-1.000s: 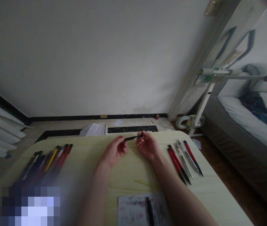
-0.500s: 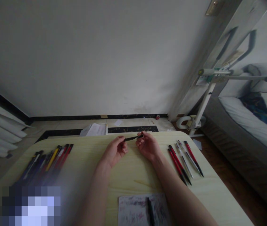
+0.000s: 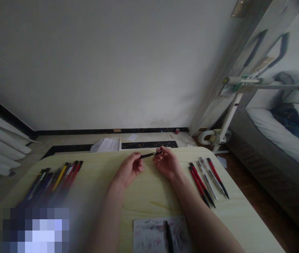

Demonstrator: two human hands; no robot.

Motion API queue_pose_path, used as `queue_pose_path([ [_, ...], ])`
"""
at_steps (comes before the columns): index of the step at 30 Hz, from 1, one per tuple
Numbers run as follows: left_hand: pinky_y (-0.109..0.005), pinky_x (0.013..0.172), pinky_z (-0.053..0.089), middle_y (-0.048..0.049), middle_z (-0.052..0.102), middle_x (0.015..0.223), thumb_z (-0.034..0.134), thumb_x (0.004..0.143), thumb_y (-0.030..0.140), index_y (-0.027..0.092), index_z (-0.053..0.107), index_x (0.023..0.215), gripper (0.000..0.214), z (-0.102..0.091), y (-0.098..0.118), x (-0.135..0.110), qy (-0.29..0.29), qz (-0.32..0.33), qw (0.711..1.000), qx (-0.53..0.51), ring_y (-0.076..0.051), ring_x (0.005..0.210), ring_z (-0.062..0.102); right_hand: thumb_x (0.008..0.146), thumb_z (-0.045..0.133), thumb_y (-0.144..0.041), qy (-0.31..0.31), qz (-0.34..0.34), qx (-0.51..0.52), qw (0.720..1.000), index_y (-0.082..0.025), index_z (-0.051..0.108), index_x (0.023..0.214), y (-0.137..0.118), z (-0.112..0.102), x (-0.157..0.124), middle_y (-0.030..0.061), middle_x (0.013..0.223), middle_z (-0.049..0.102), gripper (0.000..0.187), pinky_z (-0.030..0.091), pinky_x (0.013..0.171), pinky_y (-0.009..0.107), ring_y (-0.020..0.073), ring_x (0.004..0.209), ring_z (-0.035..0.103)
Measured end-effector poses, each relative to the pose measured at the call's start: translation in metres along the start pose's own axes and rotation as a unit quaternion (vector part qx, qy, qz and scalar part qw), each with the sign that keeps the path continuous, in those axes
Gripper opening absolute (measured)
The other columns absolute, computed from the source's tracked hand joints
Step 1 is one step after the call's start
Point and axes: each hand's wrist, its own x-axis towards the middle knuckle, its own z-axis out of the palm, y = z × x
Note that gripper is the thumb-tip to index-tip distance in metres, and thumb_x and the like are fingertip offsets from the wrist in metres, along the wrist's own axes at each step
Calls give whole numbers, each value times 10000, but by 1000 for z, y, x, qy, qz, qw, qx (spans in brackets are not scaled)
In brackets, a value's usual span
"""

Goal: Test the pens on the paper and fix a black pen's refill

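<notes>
While both hands work above the desk (image 3: 149, 196), left hand (image 3: 128, 170) and right hand (image 3: 167, 163) each pinch an end of a black pen (image 3: 151, 154). Probably twisting it together or apart; too dim to tell. Next calls for steady counter-grip.

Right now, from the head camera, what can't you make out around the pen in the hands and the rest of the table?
- Black pen: its ends are covered by the left hand and right hand; too small to tell if it is capped.
- Left pile of pens: near ends run into a pixelated patch.
- Scribbled paper: cut off by the bottom edge and the right forearm; marks blurred.
- Table: near edge out of frame.
</notes>
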Motion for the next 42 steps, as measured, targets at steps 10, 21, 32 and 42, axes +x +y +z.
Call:
queue_pose_path([
  [10,-184,452,320,34,507,547,575,730,230,165,471,705,126,-1,0,0,-8,2,1000,4,-55,458,443,777,512,-175,-4,0,10,1000,-146,581,700,-2,3,-2,-28,630,607,107,407,481,182,37,459,445],
  [21,-184,486,379,12,540,595,577,746,208,161,505,774,91,-3,-1,1,-2,8,1000,-11,-65,501,487,787,496,-176,1,0,24,1000,-136,579,731,-3,1,-2,-11,672,609,108,421,473,170,38,481,460],
  [32,-194,534,431,-43,608,697,625,720,214,143,522,799,148,-2,-2,-2,-7,-9,999,36,-87,570,544,773,524,-177,16,-3,18,1000,-134,575,709,-2,2,-1,-26,634,604,92,414,463,161,28,454,444],
  [42,-163,472,375,23,521,592,613,730,243,159,521,801,144,-2,-3,-1,-17,0,999,38,-51,492,476,770,525,-178,11,-7,22,1000,-148,580,728,-2,1,-1,-30,633,604,76,422,464,169,36,456,448],
])
